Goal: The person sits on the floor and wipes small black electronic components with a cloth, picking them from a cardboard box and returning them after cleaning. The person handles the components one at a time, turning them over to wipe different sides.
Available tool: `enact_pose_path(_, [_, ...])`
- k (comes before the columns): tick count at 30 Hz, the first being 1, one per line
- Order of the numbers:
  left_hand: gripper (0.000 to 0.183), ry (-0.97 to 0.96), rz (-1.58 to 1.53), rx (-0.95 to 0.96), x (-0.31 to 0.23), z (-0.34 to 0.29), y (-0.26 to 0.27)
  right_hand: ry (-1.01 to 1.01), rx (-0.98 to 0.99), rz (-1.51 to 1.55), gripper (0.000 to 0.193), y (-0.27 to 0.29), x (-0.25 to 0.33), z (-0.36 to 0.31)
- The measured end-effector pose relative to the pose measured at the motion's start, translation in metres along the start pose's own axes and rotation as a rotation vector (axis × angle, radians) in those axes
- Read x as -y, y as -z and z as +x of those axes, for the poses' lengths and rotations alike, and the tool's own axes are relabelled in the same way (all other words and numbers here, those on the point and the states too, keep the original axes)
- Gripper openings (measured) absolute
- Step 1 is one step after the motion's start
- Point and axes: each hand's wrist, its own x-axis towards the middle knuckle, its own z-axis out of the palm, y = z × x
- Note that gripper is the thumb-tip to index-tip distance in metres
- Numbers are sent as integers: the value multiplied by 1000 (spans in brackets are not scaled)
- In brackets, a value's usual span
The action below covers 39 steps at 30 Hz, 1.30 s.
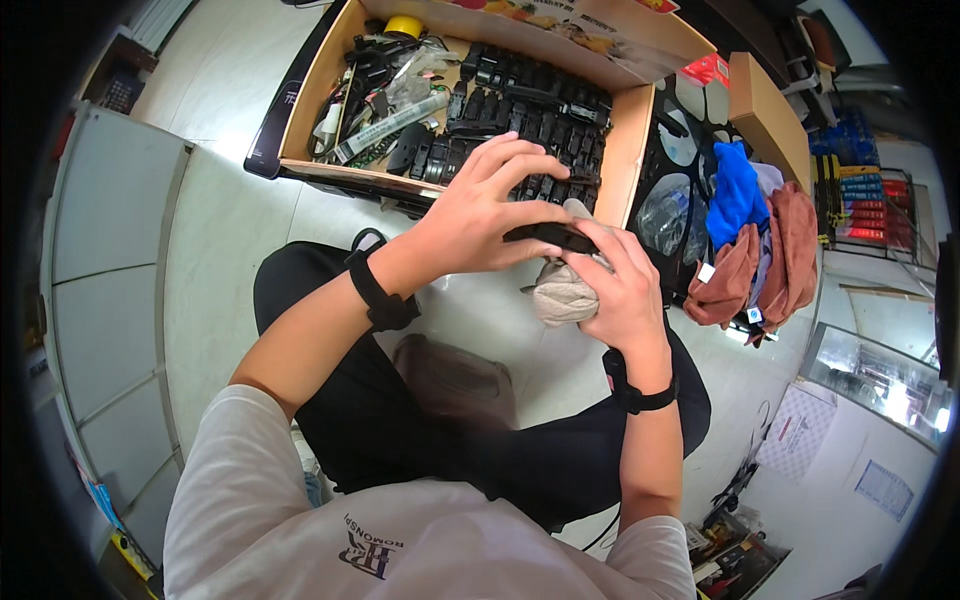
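A small, slim black object [548, 237] is held between my two hands above the near edge of an open cardboard box [630, 150]. My left hand [490, 205] pinches its left end between thumb and index finger, with the other fingers raised and spread. At the right end, my right hand [620, 285] grips the same object together with a bunched beige cloth [565, 295], which hangs below its fingers. Exactly what the black object is, I cannot make out. Many similar black pieces [530, 110] lie packed in rows in the box's right part.
Cables, plastic bags and a yellow roll [404, 27] fill the box's left part. Blue cloth [735, 195] and brown cloths [790, 250] are heaped to the right, by a clear plastic bag [665, 215]. A brown carton [768, 115] stands behind them. Grey cabinets [110, 200] line the left.
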Motion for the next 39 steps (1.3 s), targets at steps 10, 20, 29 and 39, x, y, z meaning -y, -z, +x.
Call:
enact_pose_path(10, [34, 88, 8, -53, 3, -1, 4, 31, -86, -63, 53, 7, -19, -1])
enact_pose_path(20, [24, -34, 98, 37, -3, -1, 2, 232, -44, 3, 56, -2, 32, 18])
enact_pose_path(29, [14, -45, 87, 4, -4, -6, 9, 89, -125, 156, 53, -3, 25, 22])
enact_pose_path(39, [31, 2, 143, -140, 1, -8, 20, 17, -188, 108, 51, 13, 6, 26])
